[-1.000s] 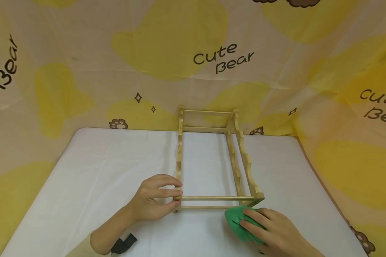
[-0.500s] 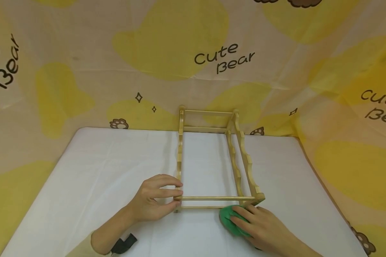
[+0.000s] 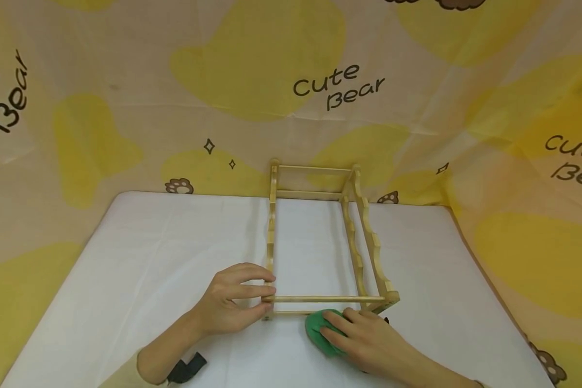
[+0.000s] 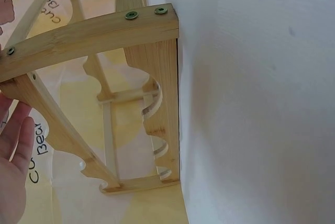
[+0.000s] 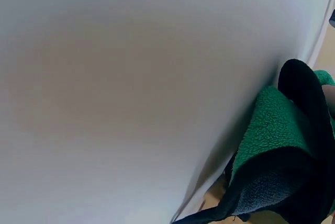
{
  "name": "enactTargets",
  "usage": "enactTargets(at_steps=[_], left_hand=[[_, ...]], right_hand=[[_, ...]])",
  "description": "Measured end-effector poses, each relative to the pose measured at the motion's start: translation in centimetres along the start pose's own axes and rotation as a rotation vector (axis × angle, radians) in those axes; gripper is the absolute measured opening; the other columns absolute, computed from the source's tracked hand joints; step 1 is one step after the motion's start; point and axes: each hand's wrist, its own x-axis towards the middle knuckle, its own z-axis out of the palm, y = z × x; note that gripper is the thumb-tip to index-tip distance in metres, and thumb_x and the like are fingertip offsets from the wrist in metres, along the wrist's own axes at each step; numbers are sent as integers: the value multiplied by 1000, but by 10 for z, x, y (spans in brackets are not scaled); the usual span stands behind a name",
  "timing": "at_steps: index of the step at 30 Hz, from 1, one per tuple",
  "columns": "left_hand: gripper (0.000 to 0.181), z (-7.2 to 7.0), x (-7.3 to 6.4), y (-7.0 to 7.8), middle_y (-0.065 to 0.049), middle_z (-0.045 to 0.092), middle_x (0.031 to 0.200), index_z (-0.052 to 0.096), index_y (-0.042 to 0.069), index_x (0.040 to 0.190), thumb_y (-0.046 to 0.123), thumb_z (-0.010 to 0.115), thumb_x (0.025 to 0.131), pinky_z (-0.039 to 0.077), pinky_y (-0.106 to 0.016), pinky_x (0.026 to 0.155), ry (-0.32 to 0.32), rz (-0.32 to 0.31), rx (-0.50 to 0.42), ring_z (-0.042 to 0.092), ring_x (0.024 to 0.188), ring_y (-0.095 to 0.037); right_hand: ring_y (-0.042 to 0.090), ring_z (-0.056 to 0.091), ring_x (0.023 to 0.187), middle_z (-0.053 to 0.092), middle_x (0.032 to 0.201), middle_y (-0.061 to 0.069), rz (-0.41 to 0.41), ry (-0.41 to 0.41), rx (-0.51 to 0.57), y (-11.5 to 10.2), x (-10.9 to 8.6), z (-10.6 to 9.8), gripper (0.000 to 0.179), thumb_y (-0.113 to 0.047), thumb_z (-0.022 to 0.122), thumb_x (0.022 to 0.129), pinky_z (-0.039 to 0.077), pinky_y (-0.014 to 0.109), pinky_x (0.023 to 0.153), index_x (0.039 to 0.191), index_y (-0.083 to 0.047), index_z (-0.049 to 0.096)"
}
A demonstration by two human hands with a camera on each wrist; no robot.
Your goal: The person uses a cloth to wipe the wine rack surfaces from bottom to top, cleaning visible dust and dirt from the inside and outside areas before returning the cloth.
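Black piece (image 3: 188, 367), one: I see it beside the left wrist, on the near side. Right hand (image 3: 366, 338), one: fingers curled over a green cloth (image 3: 320, 335), clamped on it at the rack's near lower rail (image 3: 291, 313). My right-wrist feed shows the cloth's fleecy face and black edging. Left hand (image 3: 233, 302), one: fingers and thumb gripping the near left corner of the wooden rack (image 3: 372, 242). Rack: scallop-edged sides, lengthwise on the white table (image 3: 174, 242). Backdrop (image 3: 257, 64), farthest: yellow-patched, lettered "Cute Bear".
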Motion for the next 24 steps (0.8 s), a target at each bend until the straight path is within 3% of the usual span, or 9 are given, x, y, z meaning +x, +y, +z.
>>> enactTargets(at_steps=[1, 3, 6, 17, 24], left_hand=[[10, 0, 0, 0, -14, 76, 101, 79, 6, 100, 12, 78, 93, 62, -36, 83, 0, 0, 1, 72, 89, -31], [10, 0, 0, 0, -14, 76, 101, 79, 6, 100, 13, 78, 93, 62, -36, 83, -1, -2, 3, 72, 89, -31], [11, 0, 0, 0, -14, 76, 102, 79, 6, 101, 14, 78, 94, 62, -35, 84, -4, -6, 4, 73, 89, -31], [12, 0, -4, 2, -14, 76, 104, 80, 5, 101, 15, 78, 95, 62, -33, 90, -8, -36, 7, 72, 92, -32], [13, 0, -5, 1, -15, 76, 105, 80, 5, 102, 16, 79, 94, 61, -33, 90, -5, -40, -5, 72, 92, -32]], right_hand=[[14, 57, 85, 65, 129, 2, -6, -3, -6, 0, 3, 0, 25, -19, 56, 103, 47, 17, 58, 124, -18, 68], [13, 57, 84, 64, 129, 1, -16, -4, -17, -2, 9, 1, 35, -21, 73, 90, 45, 15, 57, 125, -19, 68], [12, 56, 81, 64, 129, -1, -22, 8, -35, -4, 20, 3, 45, -22, 80, 80, 39, 13, 54, 123, -20, 69], [10, 52, 76, 62, 128, -3, -33, 26, -23, -15, 55, 12, 40, -22, 86, 83, 32, 11, 52, 118, -22, 68], [9, 50, 75, 62, 129, -3, -38, -4, -56, -21, 66, 14, 33, -25, 81, 90, 29, 11, 52, 120, -22, 68]])
